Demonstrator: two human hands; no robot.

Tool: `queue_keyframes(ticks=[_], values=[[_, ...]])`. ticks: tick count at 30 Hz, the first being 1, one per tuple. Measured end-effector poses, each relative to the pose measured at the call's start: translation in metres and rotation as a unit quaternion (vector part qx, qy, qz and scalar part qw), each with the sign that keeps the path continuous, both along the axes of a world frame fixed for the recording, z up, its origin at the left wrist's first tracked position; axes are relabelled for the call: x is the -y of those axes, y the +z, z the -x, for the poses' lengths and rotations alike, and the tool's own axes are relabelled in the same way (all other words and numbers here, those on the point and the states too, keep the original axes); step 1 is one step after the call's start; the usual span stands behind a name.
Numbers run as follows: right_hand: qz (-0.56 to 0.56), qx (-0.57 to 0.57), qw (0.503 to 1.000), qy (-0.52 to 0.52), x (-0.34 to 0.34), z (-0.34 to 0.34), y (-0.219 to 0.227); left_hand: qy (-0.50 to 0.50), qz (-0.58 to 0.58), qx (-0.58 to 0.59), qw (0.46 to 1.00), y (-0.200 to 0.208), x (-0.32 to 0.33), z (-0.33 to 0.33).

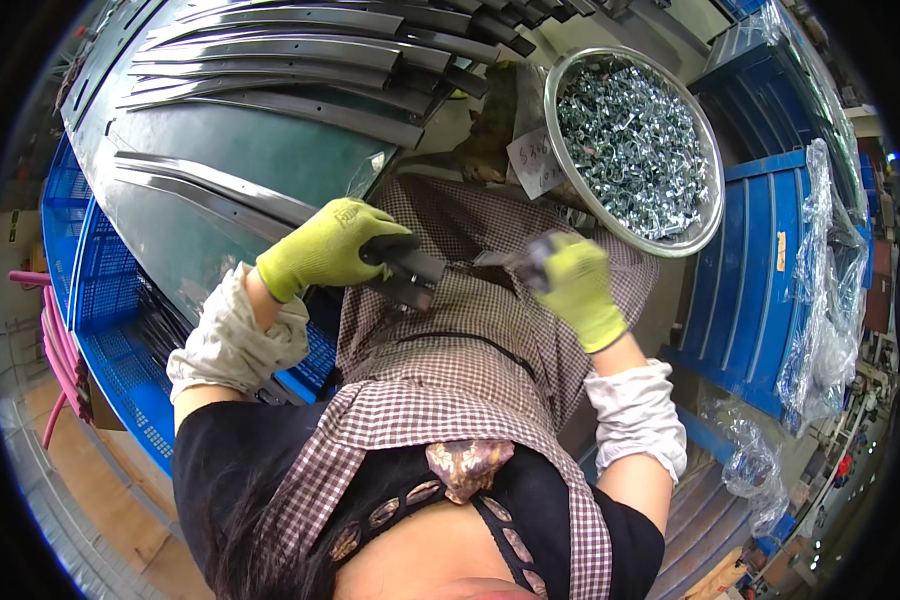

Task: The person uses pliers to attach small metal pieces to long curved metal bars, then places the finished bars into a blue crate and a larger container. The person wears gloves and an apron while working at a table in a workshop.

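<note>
My left hand, in a yellow-green glove with dark fingertips, is closed round one end of a long black strip. The strip runs back over the green table to the far left, and its gripped end hangs over my lap. Small bright specks show on that end, too small to make out. My right hand, gloved alike, hovers over the right side of my lap, apart from the strip. Motion smears its fingers, so whether they hold anything is unclear. Nearest to it stands a round metal bowl full of small shiny metal clips.
More black strips lie stacked on the green table. Blue plastic baskets stand at the left, one holding dark strips. Beyond the bowl are blue metal bins with clear plastic wrap. A checked apron covers my lap.
</note>
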State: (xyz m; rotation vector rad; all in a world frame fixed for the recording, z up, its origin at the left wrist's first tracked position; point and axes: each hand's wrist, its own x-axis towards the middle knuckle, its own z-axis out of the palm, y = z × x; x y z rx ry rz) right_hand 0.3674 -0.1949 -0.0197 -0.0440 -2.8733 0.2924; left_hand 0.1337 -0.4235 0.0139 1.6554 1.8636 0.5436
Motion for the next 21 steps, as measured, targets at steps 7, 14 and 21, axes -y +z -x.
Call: queue_keyframes(ticks=[7,14,21], values=[[-0.131,0.130,0.909,-0.374,-0.120,0.000,-0.015,0.214,-0.146,-0.328,0.908,-0.008,0.001,0.082],[-0.071,0.149,0.920,-0.355,-0.141,0.013,-0.036,0.120,-0.113,-0.384,0.909,-0.029,0.013,0.097],[0.314,-0.088,0.896,-0.302,-0.158,0.005,-0.024,0.054,-0.101,-0.274,0.955,-0.014,-0.002,0.049]])
